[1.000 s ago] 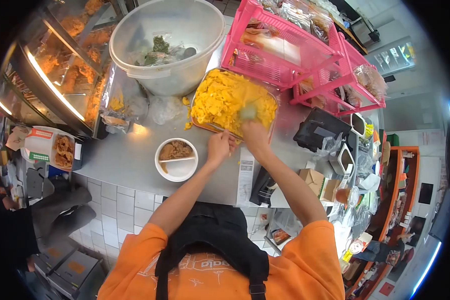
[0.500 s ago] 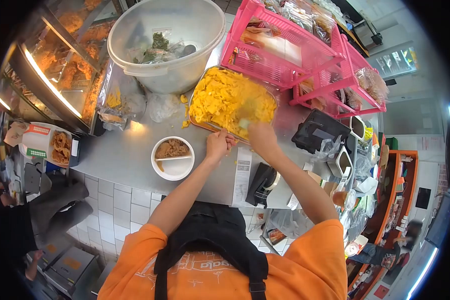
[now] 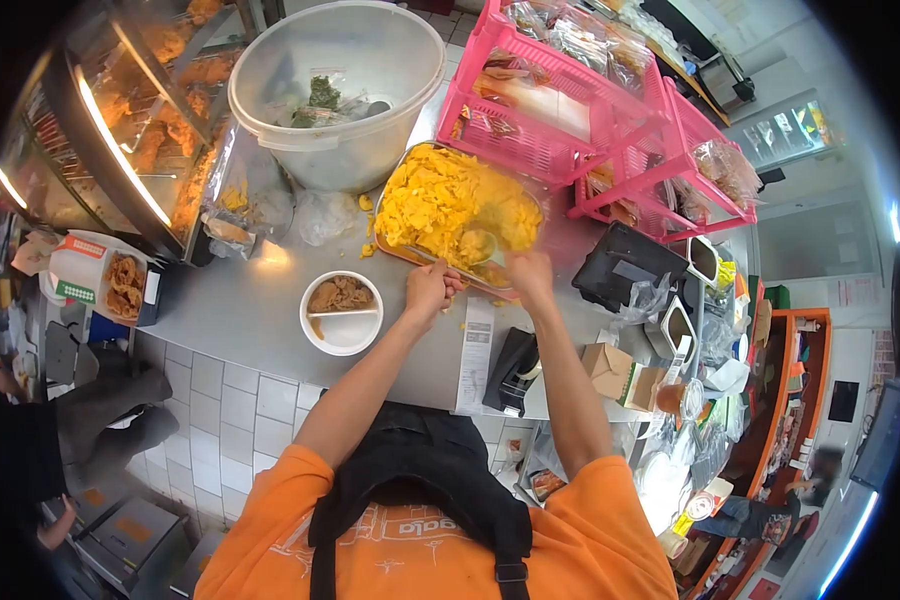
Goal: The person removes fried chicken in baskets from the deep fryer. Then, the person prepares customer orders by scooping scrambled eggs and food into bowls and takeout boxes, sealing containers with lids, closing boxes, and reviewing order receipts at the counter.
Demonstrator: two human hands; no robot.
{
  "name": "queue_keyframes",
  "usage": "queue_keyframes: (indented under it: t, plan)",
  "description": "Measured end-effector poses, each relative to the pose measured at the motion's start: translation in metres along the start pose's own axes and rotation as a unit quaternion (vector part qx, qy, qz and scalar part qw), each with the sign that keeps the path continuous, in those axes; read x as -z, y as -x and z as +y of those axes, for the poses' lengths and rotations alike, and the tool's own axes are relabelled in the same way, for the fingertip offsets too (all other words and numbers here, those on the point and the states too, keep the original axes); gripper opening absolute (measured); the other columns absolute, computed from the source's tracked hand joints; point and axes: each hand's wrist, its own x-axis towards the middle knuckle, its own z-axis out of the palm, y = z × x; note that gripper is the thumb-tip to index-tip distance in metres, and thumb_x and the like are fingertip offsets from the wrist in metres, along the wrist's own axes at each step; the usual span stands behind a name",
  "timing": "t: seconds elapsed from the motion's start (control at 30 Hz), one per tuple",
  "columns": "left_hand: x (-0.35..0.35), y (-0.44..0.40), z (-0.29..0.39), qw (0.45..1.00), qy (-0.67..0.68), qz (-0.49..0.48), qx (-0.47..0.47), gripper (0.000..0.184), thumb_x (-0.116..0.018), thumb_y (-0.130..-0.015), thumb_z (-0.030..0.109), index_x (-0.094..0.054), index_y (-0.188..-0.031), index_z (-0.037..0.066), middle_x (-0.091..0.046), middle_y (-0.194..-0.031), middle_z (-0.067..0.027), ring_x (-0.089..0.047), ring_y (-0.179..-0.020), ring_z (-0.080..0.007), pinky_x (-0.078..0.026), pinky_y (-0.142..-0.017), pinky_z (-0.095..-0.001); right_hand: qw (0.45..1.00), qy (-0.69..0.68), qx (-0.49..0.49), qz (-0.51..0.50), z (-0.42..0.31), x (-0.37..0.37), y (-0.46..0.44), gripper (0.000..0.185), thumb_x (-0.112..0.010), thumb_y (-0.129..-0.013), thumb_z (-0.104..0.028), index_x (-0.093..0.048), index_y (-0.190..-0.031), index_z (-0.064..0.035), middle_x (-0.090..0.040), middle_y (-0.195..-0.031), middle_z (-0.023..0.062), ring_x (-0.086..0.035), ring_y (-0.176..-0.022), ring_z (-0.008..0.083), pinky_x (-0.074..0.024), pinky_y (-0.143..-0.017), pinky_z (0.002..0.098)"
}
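A metal tray (image 3: 410,256) is heaped with thin yellow chip-like pieces (image 3: 435,200). My left hand (image 3: 432,290) is closed on the tray's near rim. In my right hand (image 3: 526,275), at the near right side of the tray, is a pale scoop (image 3: 481,243). Its round bowl lies among the yellow pieces and has some of them in it; my fist hides most of its handle. Left of my left hand stands a round white two-compartment bowl (image 3: 352,330). Brown sliced meat (image 3: 341,294) fills its far compartment, and the near one shows bare white.
Behind the tray stand a large plastic tub (image 3: 325,150) and pink stacked baskets (image 3: 530,140). A lit food case (image 3: 120,140) is at left. On the right are a black container (image 3: 627,268), a tape dispenser (image 3: 511,372) and a paper receipt (image 3: 476,355). Another person (image 3: 100,420) is at far left.
The scoop's bowl now shows clearly with yellow pieces in it, where it was blurred before. My right hand has moved slightly down and left; my left hand stays at the rim.
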Motion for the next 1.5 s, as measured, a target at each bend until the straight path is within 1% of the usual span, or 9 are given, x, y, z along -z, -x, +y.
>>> queue_keyframes:
  t: [0.13, 0.2, 0.33, 0.5, 0.67, 0.8, 1.13, 1.27, 1.5]
  plan:
    - [0.000, 0.001, 0.000, 1.000, 0.000, -0.002, -0.001, 0.032, -0.047, -0.102, 0.027, -0.059, -0.089, 0.001, -0.061, -0.069, -0.0050, -0.047, -0.053, -0.0069, -0.031, -0.041, -0.0214, 0.995, -0.089, -0.005, 0.033, 0.014, -0.025, 0.000, 0.021, -0.064, -0.085, -0.017, -0.074, -0.092, 0.0004, -0.069, -0.071, 0.0138, -0.059, -0.058, 0.0183, -0.0475, -0.058, 0.0370]
    - [-0.001, -0.002, -0.004, 1.000, -0.002, 0.003, -0.015, 0.036, -0.046, -0.103, 0.029, -0.061, -0.089, 0.000, -0.062, -0.069, -0.0053, -0.048, -0.053, -0.0070, -0.033, -0.042, -0.0218, 0.964, 0.027, 0.210, 0.160, 0.024, -0.038, -0.006, 0.021, -0.060, -0.086, -0.012, -0.074, -0.088, 0.0034, -0.067, -0.069, 0.0108, -0.060, -0.059, 0.0156, -0.0466, -0.055, 0.0358]
    - [-0.001, -0.002, -0.009, 0.999, -0.010, 0.018, -0.027, 0.042, -0.044, -0.105, 0.033, -0.063, -0.088, 0.000, -0.064, -0.069, -0.0053, -0.048, -0.053, -0.0070, -0.034, -0.043, -0.0217, 0.968, -0.219, -0.090, 0.078, 0.020, -0.014, -0.013, 0.016, -0.060, -0.090, -0.008, -0.070, -0.096, 0.0029, -0.075, -0.095, 0.0132, -0.064, -0.063, 0.0150, -0.0442, -0.051, 0.0284]
    - [0.011, 0.098, 0.007, 0.987, -0.116, -0.081, -0.070, 0.038, -0.049, -0.104, 0.033, -0.065, -0.092, 0.001, -0.061, -0.066, -0.0032, -0.047, -0.051, -0.0053, -0.035, -0.043, -0.0205, 0.918, -0.386, -0.097, -0.002, 0.023, 0.008, 0.002, 0.023, -0.056, -0.095, -0.007, -0.061, -0.115, 0.0030, -0.073, -0.105, 0.0145, -0.046, -0.053, 0.0077, -0.0318, -0.038, 0.0228]
    - [0.112, 0.166, -0.010, 0.934, -0.179, 0.174, -0.257, 0.025, -0.054, -0.101, 0.025, -0.066, -0.095, 0.004, -0.057, -0.065, 0.0000, -0.048, -0.056, -0.0057, -0.039, -0.052, -0.0225, 0.890, -0.441, -0.112, -0.020, 0.024, 0.017, 0.009, 0.023, -0.054, -0.099, -0.009, -0.059, -0.118, 0.0021, -0.072, -0.110, 0.0132, -0.043, -0.052, 0.0056, -0.0282, -0.037, 0.0197]
    - [0.181, 0.151, -0.029, 0.808, -0.247, 0.417, -0.336, 0.022, -0.054, -0.101, 0.023, -0.062, -0.114, 0.007, -0.058, -0.070, -0.0012, -0.048, -0.060, -0.0077, -0.042, -0.055, -0.0258, 0.913, -0.402, -0.058, -0.039, 0.018, 0.019, 0.021, 0.024, -0.054, -0.101, -0.014, -0.061, -0.118, 0.0014, -0.072, -0.107, 0.0103, -0.042, -0.053, 0.0051, -0.0287, -0.038, 0.0185]
    - [0.155, 0.131, -0.018, 0.901, -0.185, 0.285, -0.270, 0.036, -0.055, -0.097, 0.007, -0.055, -0.132, -0.001, -0.062, -0.073, -0.0086, -0.064, -0.057, -0.0133, -0.055, -0.046, -0.0278, 0.963, -0.072, 0.235, -0.109, -0.012, -0.107, 0.152, 0.026, -0.058, -0.097, -0.013, -0.065, -0.121, -0.0043, -0.072, -0.107, 0.0061, -0.057, -0.063, 0.0080, -0.0451, -0.053, 0.0240]
    - [0.145, 0.137, -0.005, 0.896, -0.194, 0.291, -0.273, 0.035, -0.056, -0.094, 0.002, -0.056, -0.128, -0.006, -0.062, -0.072, -0.0089, -0.066, -0.056, -0.0146, -0.057, -0.048, -0.0287, 0.768, 0.253, 0.588, 0.030, 0.017, -0.139, 0.161, 0.043, -0.061, -0.080, -0.004, -0.066, -0.123, -0.0074, -0.070, -0.116, 0.0081, -0.062, -0.069, 0.0147, -0.0515, -0.058, 0.0297]
    - [0.141, 0.138, -0.001, 0.903, -0.153, 0.285, -0.283, 0.034, -0.055, -0.094, 0.001, -0.056, -0.126, -0.008, -0.061, -0.071, -0.0093, -0.067, -0.056, -0.0164, -0.058, -0.048, -0.0300, 0.788, 0.258, 0.559, 0.012, -0.001, -0.107, 0.163, 0.051, -0.060, -0.075, -0.004, -0.063, -0.126, -0.0051, -0.067, -0.126, 0.0077, -0.062, -0.070, 0.0180, -0.0536, -0.062, 0.0309]
